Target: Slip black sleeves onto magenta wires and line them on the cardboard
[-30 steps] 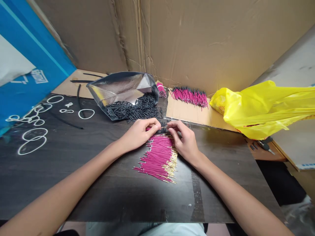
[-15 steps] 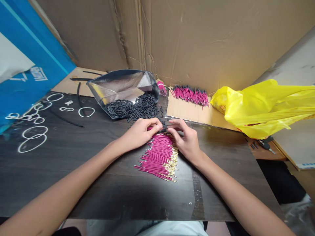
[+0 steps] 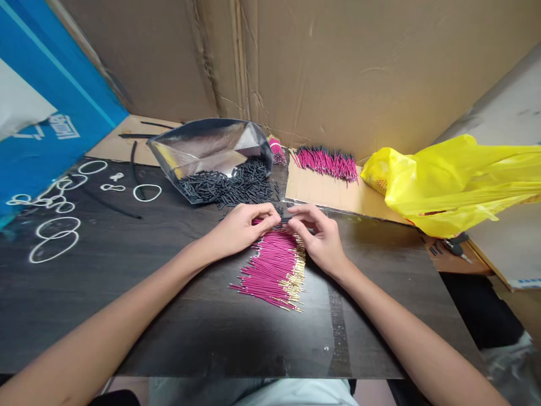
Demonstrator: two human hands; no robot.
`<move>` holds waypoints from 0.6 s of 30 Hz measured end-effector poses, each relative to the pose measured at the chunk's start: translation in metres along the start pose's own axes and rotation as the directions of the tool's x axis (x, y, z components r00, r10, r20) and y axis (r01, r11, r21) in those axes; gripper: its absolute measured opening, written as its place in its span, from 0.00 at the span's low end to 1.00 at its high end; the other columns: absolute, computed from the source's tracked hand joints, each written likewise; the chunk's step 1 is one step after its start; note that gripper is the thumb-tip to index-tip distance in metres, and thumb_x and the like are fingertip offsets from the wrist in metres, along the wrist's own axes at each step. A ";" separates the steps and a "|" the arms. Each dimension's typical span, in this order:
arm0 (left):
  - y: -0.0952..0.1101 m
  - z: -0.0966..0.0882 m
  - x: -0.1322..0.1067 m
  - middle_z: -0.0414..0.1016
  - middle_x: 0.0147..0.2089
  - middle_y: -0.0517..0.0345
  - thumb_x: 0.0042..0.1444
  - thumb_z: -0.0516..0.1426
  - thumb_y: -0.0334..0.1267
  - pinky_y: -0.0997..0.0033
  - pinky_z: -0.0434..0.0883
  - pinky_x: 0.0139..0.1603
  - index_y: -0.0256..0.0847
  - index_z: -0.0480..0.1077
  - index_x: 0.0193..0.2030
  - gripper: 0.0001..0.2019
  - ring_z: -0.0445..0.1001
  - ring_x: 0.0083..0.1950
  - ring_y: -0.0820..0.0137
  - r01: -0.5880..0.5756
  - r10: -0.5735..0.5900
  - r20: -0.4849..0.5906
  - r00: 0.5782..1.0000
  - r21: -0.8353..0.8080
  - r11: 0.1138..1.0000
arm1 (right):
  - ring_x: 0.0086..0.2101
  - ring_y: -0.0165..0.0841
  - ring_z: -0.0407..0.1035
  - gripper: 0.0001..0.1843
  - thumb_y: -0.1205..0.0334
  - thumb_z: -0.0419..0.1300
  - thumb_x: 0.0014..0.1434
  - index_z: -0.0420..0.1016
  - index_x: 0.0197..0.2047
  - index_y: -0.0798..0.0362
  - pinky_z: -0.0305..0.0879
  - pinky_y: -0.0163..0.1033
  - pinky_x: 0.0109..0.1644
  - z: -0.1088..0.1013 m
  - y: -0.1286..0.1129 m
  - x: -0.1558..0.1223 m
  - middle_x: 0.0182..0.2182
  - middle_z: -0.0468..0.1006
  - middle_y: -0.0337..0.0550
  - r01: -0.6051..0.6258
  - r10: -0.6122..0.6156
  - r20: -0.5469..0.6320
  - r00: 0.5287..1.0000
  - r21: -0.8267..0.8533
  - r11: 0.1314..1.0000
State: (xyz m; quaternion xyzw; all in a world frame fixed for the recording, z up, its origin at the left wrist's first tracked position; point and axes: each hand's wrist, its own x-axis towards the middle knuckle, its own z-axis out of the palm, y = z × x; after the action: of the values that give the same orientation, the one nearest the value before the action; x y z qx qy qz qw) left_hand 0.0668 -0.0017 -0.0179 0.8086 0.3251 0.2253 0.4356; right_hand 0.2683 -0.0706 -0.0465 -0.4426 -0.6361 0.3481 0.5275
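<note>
A spread of short pink wires (image 3: 274, 265) with gold-coloured ends on the right and silvery ends on the left lies on the dark table. At its far edge, my left hand (image 3: 245, 228) is closed in a pinch, pink wire showing in the gap between its fingers. My right hand (image 3: 318, 235) faces it a small distance apart, thumb and fingers closed at a short black tube, mostly hidden by the fingertips. Just beyond both hands, a heap of short black tubes (image 3: 240, 185) spills from an open silver-lined bag (image 3: 203, 148).
Pink wires with black ends (image 3: 327, 164) lie on a cardboard sheet (image 3: 313, 192). Behind stands a tied bundle of pink wires (image 3: 276, 151). A yellow plastic bag (image 3: 439, 186) is at right, keys (image 3: 456, 248) below it. White rubber bands (image 3: 57, 239) lie left.
Both hands stay almost in place; the right fingertips have shifted slightly left, closer to the left ones. The wire spread and bag look unchanged.
</note>
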 end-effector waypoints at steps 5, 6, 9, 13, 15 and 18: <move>-0.002 0.000 0.001 0.69 0.27 0.64 0.68 0.54 0.44 0.74 0.57 0.31 0.38 0.72 0.34 0.14 0.62 0.29 0.74 -0.026 0.026 0.001 1.000 0.069 0.997 | 0.35 0.32 0.79 0.12 0.54 0.61 0.69 0.74 0.52 0.49 0.76 0.40 0.44 0.000 0.001 0.002 0.33 0.80 0.39 -0.108 0.101 0.046 0.994 0.199 0.974; -0.001 0.000 0.001 0.69 0.28 0.64 0.68 0.54 0.43 0.74 0.57 0.32 0.38 0.72 0.34 0.14 0.62 0.29 0.75 -0.033 0.032 0.010 0.999 0.083 0.996 | 0.35 0.31 0.79 0.11 0.54 0.61 0.69 0.74 0.51 0.49 0.76 0.40 0.44 0.000 0.002 0.003 0.33 0.81 0.38 -0.121 0.112 0.055 0.992 0.210 0.970; 0.000 0.000 0.000 0.69 0.28 0.66 0.69 0.54 0.41 0.74 0.58 0.33 0.39 0.72 0.35 0.13 0.62 0.29 0.75 -0.056 0.053 0.030 0.998 0.103 0.993 | 0.34 0.31 0.79 0.10 0.55 0.63 0.67 0.75 0.49 0.49 0.75 0.38 0.42 -0.002 0.003 0.004 0.33 0.81 0.38 -0.163 0.143 0.092 0.985 0.265 0.950; 0.004 -0.001 -0.002 0.67 0.28 0.66 0.69 0.54 0.43 0.73 0.58 0.33 0.39 0.73 0.35 0.14 0.61 0.29 0.75 -0.054 0.052 0.035 0.998 0.086 0.995 | 0.33 0.31 0.78 0.11 0.54 0.66 0.65 0.75 0.47 0.51 0.74 0.37 0.40 -0.003 0.004 0.006 0.32 0.81 0.39 -0.208 0.173 0.137 0.975 0.314 0.926; 0.006 -0.002 -0.002 0.65 0.26 0.67 0.69 0.54 0.43 0.73 0.58 0.32 0.39 0.72 0.34 0.14 0.60 0.28 0.75 -0.035 0.032 0.044 0.999 0.071 0.997 | 0.32 0.30 0.76 0.11 0.54 0.67 0.64 0.76 0.45 0.52 0.73 0.37 0.39 -0.003 0.004 0.007 0.31 0.80 0.39 -0.199 0.169 0.124 0.978 0.297 0.934; 0.008 -0.003 -0.002 0.67 0.28 0.64 0.69 0.55 0.42 0.71 0.62 0.37 0.39 0.72 0.33 0.14 0.64 0.32 0.72 -0.063 0.063 0.006 0.998 0.059 0.996 | 0.30 0.29 0.73 0.10 0.54 0.64 0.66 0.76 0.41 0.52 0.70 0.36 0.38 -0.001 0.002 0.005 0.29 0.78 0.37 -0.148 0.134 0.071 0.988 0.271 0.951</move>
State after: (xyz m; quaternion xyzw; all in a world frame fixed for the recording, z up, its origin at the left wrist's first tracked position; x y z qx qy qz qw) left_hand 0.0664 -0.0050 -0.0094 0.8315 0.3051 0.2272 0.4048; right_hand 0.2697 -0.0648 -0.0460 -0.4001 -0.5618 0.4813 0.5409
